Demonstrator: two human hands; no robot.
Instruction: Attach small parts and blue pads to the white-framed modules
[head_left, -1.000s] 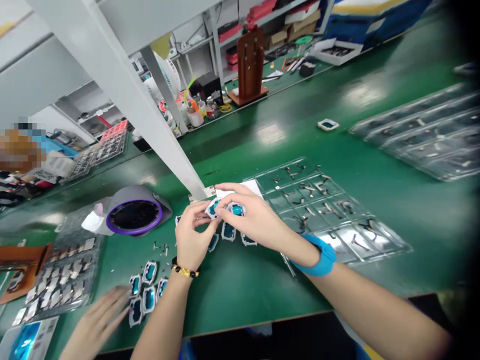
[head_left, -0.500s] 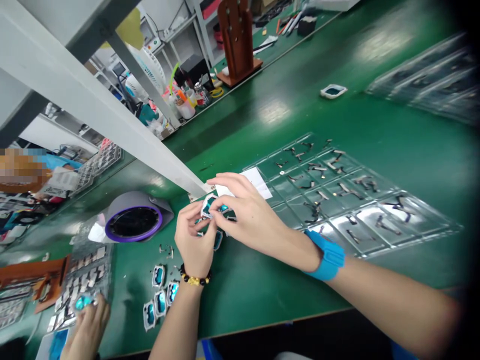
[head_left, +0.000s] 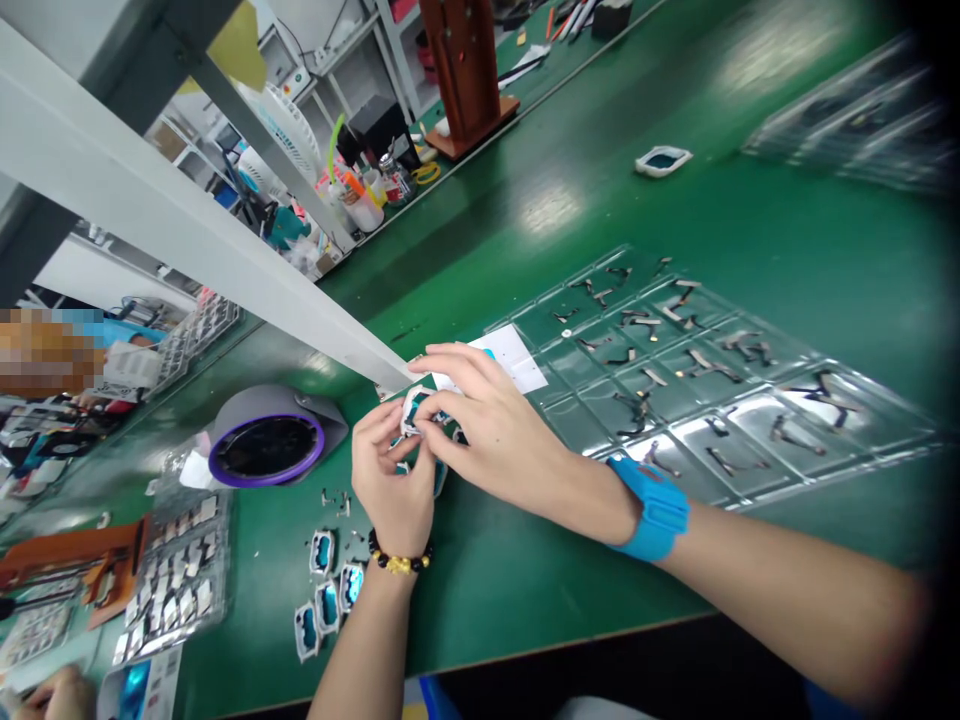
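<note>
My left hand (head_left: 392, 465) pinches a small white-rimmed housing with a blue inside (head_left: 412, 410) between thumb and fingers. From the right, my right hand (head_left: 487, 415) reaches over it, thumb and index finger closed at its edge; whether a small part sits between them is hidden. Under the hands more blue-and-white housings (head_left: 440, 478) show in part. A white paper (head_left: 517, 362) lies behind my right hand. Right of it is a clear compartment tray (head_left: 675, 390) with several small dark flex-cable pieces. Several similar housings (head_left: 326, 606) lie left of my left forearm.
A grey metal post (head_left: 300, 300) slants down to the bench behind my hands. A grey device with a purple ring (head_left: 319, 450) stands to the left. One lone housing (head_left: 664, 161) lies far back. A co-worker's hand (head_left: 64, 690) is at the lower left, near a tray of parts (head_left: 221, 570).
The co-worker's hand has moved left and down, away from the parts tray. My hands keep nearly the same hold on the housing. The view has shifted slightly.
</note>
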